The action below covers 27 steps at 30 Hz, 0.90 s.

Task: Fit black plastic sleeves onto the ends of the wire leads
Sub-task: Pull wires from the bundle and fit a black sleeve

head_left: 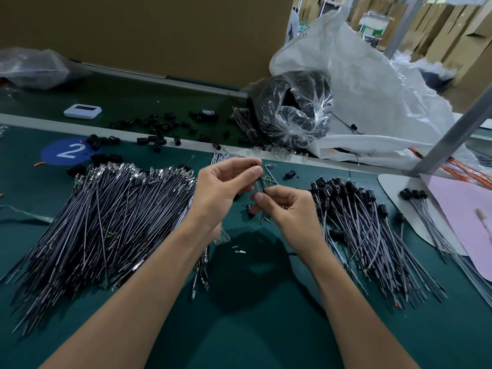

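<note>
Fitting step under way, mid-table. Left hand (226,187) curled, fingertips pinching what looked like black sleeve (258,179). Right hand (288,209) just beside it, pinching wire lead (264,188), lead's top end at sleeve. How far seated: too small to tell. Pile of bare leads (106,222) lay left, sleeved leads (359,217) right, loose sleeves (159,129) far side. Next move likely needed lead pushed straight into sleeve, then finished piece dropped on right pile.

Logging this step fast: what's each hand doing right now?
Left hand: grip closed, pinching a black sleeve at the fingertips.
Right hand: grip closed, pinching the wire leads just below that sleeve.
</note>
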{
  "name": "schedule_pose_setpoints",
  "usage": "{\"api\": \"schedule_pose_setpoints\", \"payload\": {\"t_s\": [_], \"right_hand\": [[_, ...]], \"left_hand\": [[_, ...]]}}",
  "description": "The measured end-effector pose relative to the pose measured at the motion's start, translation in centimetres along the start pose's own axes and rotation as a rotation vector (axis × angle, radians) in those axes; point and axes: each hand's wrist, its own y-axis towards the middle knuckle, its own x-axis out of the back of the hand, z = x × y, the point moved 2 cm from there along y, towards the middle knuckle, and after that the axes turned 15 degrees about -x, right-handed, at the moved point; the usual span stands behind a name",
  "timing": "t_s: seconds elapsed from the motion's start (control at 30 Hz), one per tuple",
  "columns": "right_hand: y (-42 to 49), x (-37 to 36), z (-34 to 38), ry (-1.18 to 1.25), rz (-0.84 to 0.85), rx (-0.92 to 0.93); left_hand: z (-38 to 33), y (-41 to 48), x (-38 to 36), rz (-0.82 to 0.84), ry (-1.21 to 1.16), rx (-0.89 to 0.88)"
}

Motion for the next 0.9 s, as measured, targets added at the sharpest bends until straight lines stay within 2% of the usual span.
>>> {"api": "schedule_pose_setpoints", "payload": {"t_s": [0.37, 0.63, 0.9], "right_hand": [[-0.23, -0.01, 0.14, 0.141, -0.011, 0.043], [-0.24, 0.05, 0.08, 0.132, -0.029, 0.032], [-0.39, -0.33, -0.09, -0.019, -0.131, 0.046]], "left_hand": [[0.33, -0.49, -0.66, 0.047, -0.004, 0.024], [0.05, -0.49, -0.54, 0.048, 0.017, 0.010], [0.18, -0.35, -0.50, -0.041, 0.088, -0.039]]}}
